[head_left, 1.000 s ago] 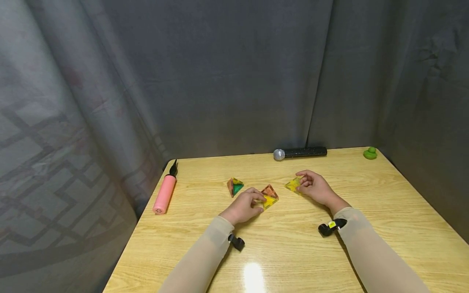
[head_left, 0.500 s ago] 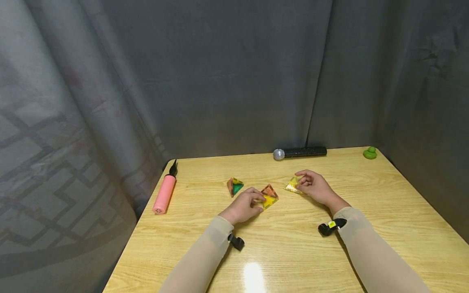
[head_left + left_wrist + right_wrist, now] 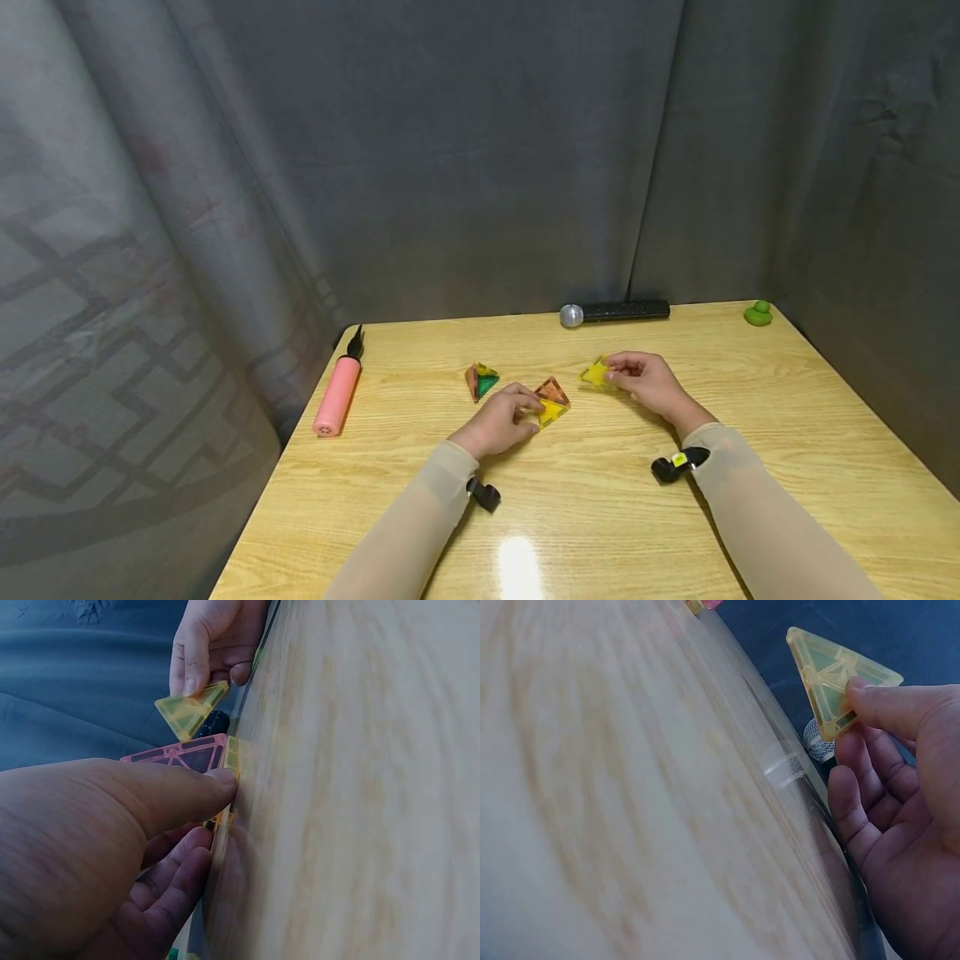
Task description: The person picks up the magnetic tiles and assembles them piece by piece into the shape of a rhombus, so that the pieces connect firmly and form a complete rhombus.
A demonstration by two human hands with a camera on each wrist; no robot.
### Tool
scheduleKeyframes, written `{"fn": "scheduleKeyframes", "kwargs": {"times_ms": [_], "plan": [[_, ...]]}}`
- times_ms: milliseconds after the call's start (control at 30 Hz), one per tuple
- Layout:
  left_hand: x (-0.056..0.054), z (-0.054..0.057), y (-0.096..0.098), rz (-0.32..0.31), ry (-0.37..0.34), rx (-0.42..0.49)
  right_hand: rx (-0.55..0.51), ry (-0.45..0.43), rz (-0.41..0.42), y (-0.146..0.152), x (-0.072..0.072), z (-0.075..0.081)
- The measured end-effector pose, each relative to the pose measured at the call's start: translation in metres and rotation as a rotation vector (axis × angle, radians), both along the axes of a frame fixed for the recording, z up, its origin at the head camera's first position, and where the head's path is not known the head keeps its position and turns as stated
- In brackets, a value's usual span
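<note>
My right hand pinches a translucent yellow triangular magnetic tile by one corner between thumb and fingers. The right wrist view shows this tile raised above the table, tilted. Left of it, my left hand holds a second yellow magnetic tile, thumb and fingertips at its edge. An orange-red triangular tile adjoins that one along its far side; in the left wrist view this reddish tile stands up from the table. My left fingers partly hide the pair.
A small tile shape of orange, green and yellow sits beyond my left hand. A pink hand pump lies at the left edge. Along the back are a black microphone and a green toy. Grey curtains surround the wooden table.
The yellow tile in my right hand has been lifted and shifted slightly left and away, its tilt changing. My left hand and the joined tiles have stayed in place.
</note>
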State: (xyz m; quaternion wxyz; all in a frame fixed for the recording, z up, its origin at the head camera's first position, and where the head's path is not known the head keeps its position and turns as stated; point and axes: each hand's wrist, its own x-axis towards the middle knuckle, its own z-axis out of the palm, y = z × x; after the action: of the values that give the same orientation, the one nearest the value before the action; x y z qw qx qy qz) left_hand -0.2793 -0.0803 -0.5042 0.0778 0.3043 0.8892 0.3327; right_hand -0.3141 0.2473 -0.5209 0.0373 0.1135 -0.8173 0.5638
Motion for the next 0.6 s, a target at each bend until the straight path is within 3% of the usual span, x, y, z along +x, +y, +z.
{"fn": "scheduleKeyframes", "kwargs": {"times_ms": [333, 600], "plan": [[-0.0020, -0.0008, 0.0004, -0.001, 0.018, -0.019, -0.100, 0.031, 0.055, -0.0040, 0.0007, 0.0030], [-0.0025, -0.0020, 0.0009, 0.001, 0.000, -0.008, -0.106, 0.025, 0.106, -0.0100, 0.0008, 0.0044]]}}
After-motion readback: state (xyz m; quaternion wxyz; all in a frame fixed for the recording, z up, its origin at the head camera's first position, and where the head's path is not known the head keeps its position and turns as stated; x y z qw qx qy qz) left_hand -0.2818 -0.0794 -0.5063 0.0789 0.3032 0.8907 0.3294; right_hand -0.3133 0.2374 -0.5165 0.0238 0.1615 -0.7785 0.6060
